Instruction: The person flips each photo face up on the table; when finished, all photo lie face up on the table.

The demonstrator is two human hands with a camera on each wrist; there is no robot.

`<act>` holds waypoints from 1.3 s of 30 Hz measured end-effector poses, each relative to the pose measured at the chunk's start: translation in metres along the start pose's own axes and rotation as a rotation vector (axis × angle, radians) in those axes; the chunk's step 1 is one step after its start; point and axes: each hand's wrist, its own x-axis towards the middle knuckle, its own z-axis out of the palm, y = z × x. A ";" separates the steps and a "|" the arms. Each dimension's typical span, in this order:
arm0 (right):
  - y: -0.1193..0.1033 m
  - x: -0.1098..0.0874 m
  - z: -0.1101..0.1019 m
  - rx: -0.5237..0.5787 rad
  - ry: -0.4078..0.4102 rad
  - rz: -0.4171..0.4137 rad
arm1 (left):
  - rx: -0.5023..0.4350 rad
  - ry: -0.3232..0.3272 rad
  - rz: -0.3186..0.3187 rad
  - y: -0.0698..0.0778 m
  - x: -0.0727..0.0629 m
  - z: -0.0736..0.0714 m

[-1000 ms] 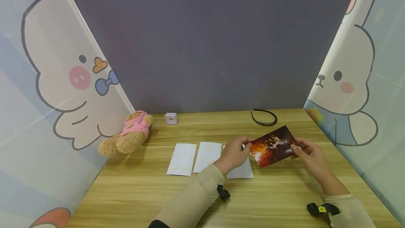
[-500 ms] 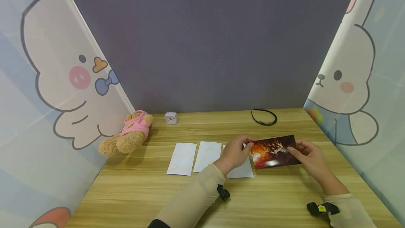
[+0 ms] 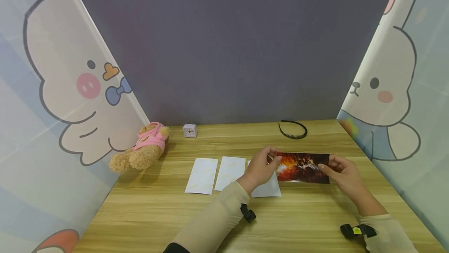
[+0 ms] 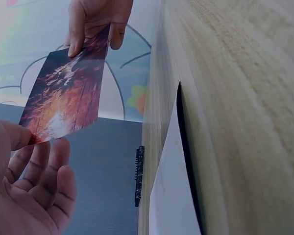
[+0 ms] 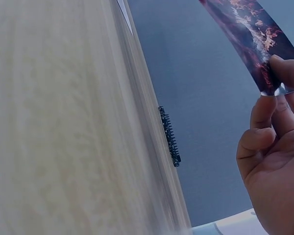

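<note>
1. Left hand point(image 3: 258, 170) and right hand point(image 3: 345, 177) pinch opposite ends of 1 fiery-patterned card point(image 3: 302, 168) above the table point(image 3: 298, 222).
2. 3 white sheets point(image 3: 229, 172) lie in a row, the rightmost partly behind the left hand.
3. Farther: plush toy point(image 3: 149, 149), black headband point(image 3: 296, 137), clock point(image 3: 190, 131).

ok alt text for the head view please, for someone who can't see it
A person's left hand and right hand hold a red and black print by its ends above a wooden table. Three white sheets lie nearby, one partly behind the left hand. A plush bear is at left, a clock and black headband at the back.
</note>
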 end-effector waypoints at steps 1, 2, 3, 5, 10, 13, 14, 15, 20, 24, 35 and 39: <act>0.000 0.000 0.000 0.000 0.000 -0.001 | -0.005 -0.003 -0.006 0.001 0.000 0.000; 0.000 0.000 0.000 -0.003 -0.001 -0.004 | -0.009 -0.007 -0.010 0.001 0.000 -0.001; 0.000 0.000 0.000 -0.007 -0.003 -0.007 | -0.013 -0.010 -0.015 0.001 0.000 -0.001; 0.000 0.001 0.000 -0.015 -0.008 -0.014 | -0.011 -0.014 -0.021 0.002 -0.001 -0.001; 0.000 0.001 -0.002 -0.022 -0.024 -0.029 | -0.007 -0.017 -0.028 0.002 -0.001 -0.002; 0.001 0.002 -0.002 0.013 -0.029 -0.032 | -0.008 -0.016 -0.022 0.002 0.000 -0.002; 0.001 0.002 -0.002 0.029 -0.030 -0.030 | -0.011 -0.014 -0.017 0.001 0.000 -0.002; 0.002 0.002 -0.002 0.044 -0.031 -0.028 | -0.011 -0.015 -0.011 0.001 0.000 -0.002; 0.003 0.004 -0.002 0.088 -0.037 -0.018 | -0.007 -0.016 -0.005 0.000 0.000 -0.003; 0.003 0.004 -0.001 0.096 -0.042 -0.012 | -0.019 -0.022 -0.018 0.000 -0.001 -0.003; 0.001 0.004 -0.002 0.070 -0.054 0.032 | -0.048 -0.001 0.011 0.004 0.000 -0.003; 0.001 0.004 -0.001 0.072 -0.066 0.044 | -0.058 0.005 0.003 0.005 0.000 -0.004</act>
